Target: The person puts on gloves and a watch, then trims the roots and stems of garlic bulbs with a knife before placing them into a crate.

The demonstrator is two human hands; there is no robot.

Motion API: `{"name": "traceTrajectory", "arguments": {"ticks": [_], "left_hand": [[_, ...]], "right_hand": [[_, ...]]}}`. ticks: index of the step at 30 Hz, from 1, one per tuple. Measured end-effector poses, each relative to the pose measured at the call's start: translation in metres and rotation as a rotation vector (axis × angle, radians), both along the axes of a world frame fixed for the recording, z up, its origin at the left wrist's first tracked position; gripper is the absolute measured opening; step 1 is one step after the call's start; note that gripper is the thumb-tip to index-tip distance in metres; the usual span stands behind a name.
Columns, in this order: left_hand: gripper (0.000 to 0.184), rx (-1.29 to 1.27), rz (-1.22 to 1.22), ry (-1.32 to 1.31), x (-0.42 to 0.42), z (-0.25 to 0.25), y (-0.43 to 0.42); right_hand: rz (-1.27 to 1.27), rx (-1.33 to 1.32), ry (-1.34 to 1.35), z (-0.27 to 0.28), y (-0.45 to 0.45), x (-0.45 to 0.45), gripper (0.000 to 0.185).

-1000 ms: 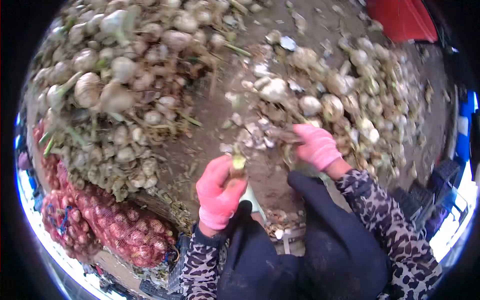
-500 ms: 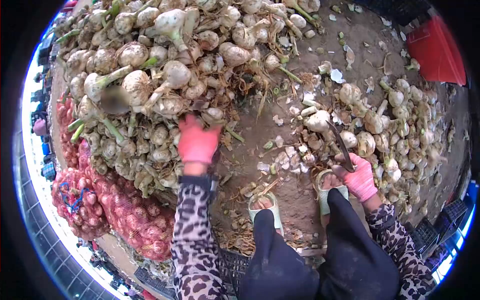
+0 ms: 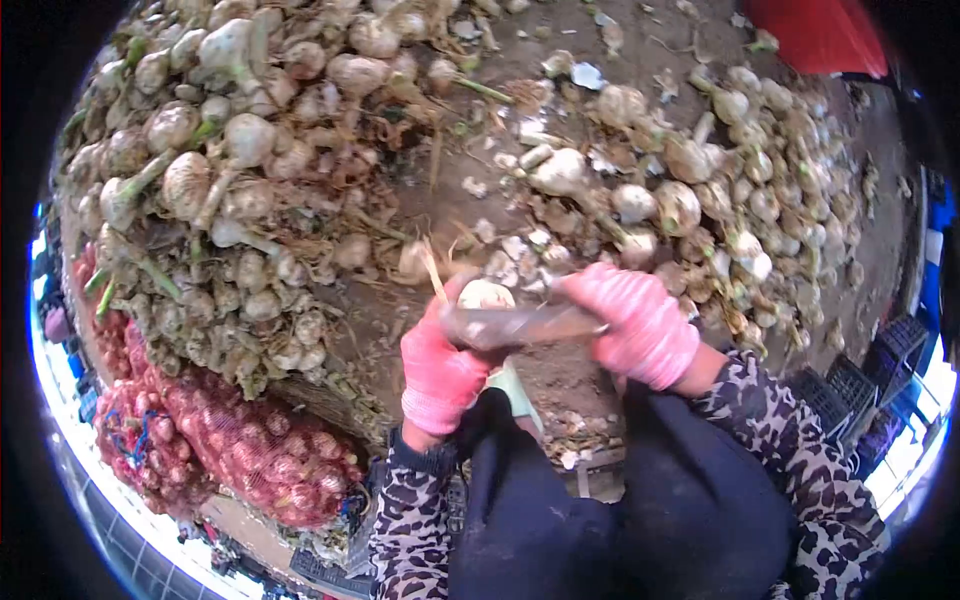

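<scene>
In front of my knees, my left hand [image 3: 440, 372], in a pink glove, is closed around a garlic bulb [image 3: 487, 293]. A thin dry stalk pokes up by its thumb, and part of the bulb is hidden behind the blade. My right hand [image 3: 642, 326], gloved likewise, grips a curved knife [image 3: 535, 326]. The blade, smeared by motion, reaches left across the bulb to the left hand's fingers; whether it touches them I cannot tell.
A large heap of garlic with stems [image 3: 190, 180] lies to the left. Trimmed bulbs [image 3: 680, 207] spread on the right. Red mesh sacks [image 3: 250, 440] full of bulbs stand lower left. A red container [image 3: 820, 35] is at the upper right, black crates [image 3: 895, 345] at the right edge.
My left hand has left the heap and come right and down with a garlic bulb. My right hand has brought the knife up and left to it. The view has shifted.
</scene>
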State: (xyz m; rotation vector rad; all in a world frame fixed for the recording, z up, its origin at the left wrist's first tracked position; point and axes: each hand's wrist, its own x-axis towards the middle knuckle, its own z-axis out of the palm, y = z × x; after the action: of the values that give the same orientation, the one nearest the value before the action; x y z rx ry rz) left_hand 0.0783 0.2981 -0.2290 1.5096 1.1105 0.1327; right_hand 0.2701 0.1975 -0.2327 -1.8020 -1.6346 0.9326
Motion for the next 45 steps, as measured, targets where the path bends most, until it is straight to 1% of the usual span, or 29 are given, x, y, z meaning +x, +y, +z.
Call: {"name": "traceTrajectory", "arguments": {"ticks": [1,2,4,6,7,8,10,15,16,18,19,20,21,22,23,24,26,27,28,30,32,34,35,37,40,42,43,44,45], "left_hand": [[0.056,-0.118,0.076,-0.135,0.002,-0.002,-0.013],[0.056,-0.237,0.150,-0.266,0.003,-0.004,-0.025],[0.053,-0.277,0.178,-0.338,0.005,-0.001,-0.035],[0.050,-0.680,0.358,-0.442,0.008,0.019,-0.036],[0.051,-0.195,0.039,-0.371,0.009,0.026,-0.037],[0.051,-0.199,0.035,-0.369,0.007,0.025,-0.041],[0.056,-0.009,-0.023,-0.218,0.003,0.019,-0.048],[0.064,0.025,-0.094,-0.247,-0.007,-0.002,-0.058],[0.064,0.023,-0.094,-0.251,-0.004,0.009,-0.058],[0.059,-0.101,-0.369,-0.175,0.012,0.053,-0.051],[0.054,-0.306,-0.270,-0.399,0.011,0.057,-0.049],[0.054,-0.286,-0.237,-0.398,0.008,0.047,-0.046],[0.055,-0.269,-0.082,-0.335,0.004,0.031,-0.043],[0.056,-0.250,0.042,-0.283,0.006,0.020,-0.038],[0.065,-0.389,0.170,-0.323,0.013,0.020,-0.043],[0.077,-0.383,0.162,-0.362,0.014,0.009,-0.045],[0.087,-0.201,0.119,-0.392,0.018,-0.004,-0.049],[0.092,-0.262,0.154,-0.403,0.022,0.000,-0.048],[0.092,-0.266,0.159,-0.409,0.022,-0.001,-0.048],[0.091,-0.428,0.469,-0.371,0.017,-0.002,-0.046],[0.063,-0.694,0.542,-0.616,0.004,-0.008,-0.044],[0.054,-0.648,0.489,-0.410,-0.001,-0.008,-0.041],[0.050,-0.622,0.450,-0.368,0.000,-0.006,-0.038],[0.048,-0.610,0.424,-0.366,-0.001,-0.008,-0.040],[0.045,-0.623,0.422,-0.447,-0.007,-0.005,-0.043],[0.047,-0.316,0.082,-0.497,-0.019,-0.004,-0.035],[0.049,-0.380,0.110,-0.534,-0.014,0.012,-0.029],[0.053,-0.465,0.174,-0.300,-0.012,0.017,-0.027],[0.055,-0.458,0.180,-0.245,0.000,0.019,-0.023]], "right_hand": [[0.079,0.077,-0.033,0.003,-0.004,-0.003,0.048],[0.142,-0.093,-0.113,0.014,-0.004,-0.007,0.041],[0.128,0.038,-0.145,0.007,-0.021,-0.012,0.031],[0.164,-0.003,-0.170,0.022,-0.021,-0.013,0.027],[0.204,-0.051,-0.192,0.027,-0.022,-0.015,0.024],[0.200,-0.055,-0.189,0.026,-0.025,-0.016,0.024],[0.190,-0.013,-0.179,0.022,-0.028,-0.017,0.036],[0.119,0.136,-0.146,-0.009,-0.031,-0.010,0.031],[0.052,-0.042,-0.192,-0.020,-0.028,-0.002,0.026],[-0.093,-0.400,-0.274,-0.038,-0.029,0.005,0.018],[-0.306,-0.378,-0.080,-0.043,-0.039,0.006,0.015],[-0.474,-0.341,0.110,-0.041,-0.035,0.012,0.015],[-0.583,-0.297,0.397,-0.036,-0.035,0.010,0.016],[-0.569,-0.311,0.594,-0.018,-0.026,0.010,0.018],[-0.559,-0.458,0.761,-0.002,-0.014,0.012,0.021],[-0.537,-0.626,0.938,0.009,-0.008,0.008,0.024],[-0.359,-0.759,0.869,0.012,0.002,-0.004,0.031],[-0.276,-0.613,0.744,0.007,0.001,-0.007,0.035],[-0.364,-0.574,0.955,0.007,-0.003,-0.010,0.037],[-0.416,-0.241,0.963,0.004,-0.001,-0.019,0.040],[-0.262,-0.319,0.954,0.010,-0.002,-0.013,0.041],[-0.118,-0.122,0.584,0.003,-0.003,-0.009,0.042],[-0.113,-0.126,0.582,0.003,-0.001,-0.009,0.042],[-0.127,0.043,0.093,0.005,0.000,-0.008,0.041],[-0.014,0.114,0.088,-0.028,-0.010,-0.001,0.039],[-0.051,-0.287,-0.126,-0.058,-0.021,0.014,0.034],[-0.240,-0.287,0.006,-0.064,-0.030,0.019,0.030],[-0.422,-0.300,0.149,-0.062,-0.036,0.017,0.027],[-0.517,-0.360,0.249,-0.058,-0.039,0.015,0.025]]}}
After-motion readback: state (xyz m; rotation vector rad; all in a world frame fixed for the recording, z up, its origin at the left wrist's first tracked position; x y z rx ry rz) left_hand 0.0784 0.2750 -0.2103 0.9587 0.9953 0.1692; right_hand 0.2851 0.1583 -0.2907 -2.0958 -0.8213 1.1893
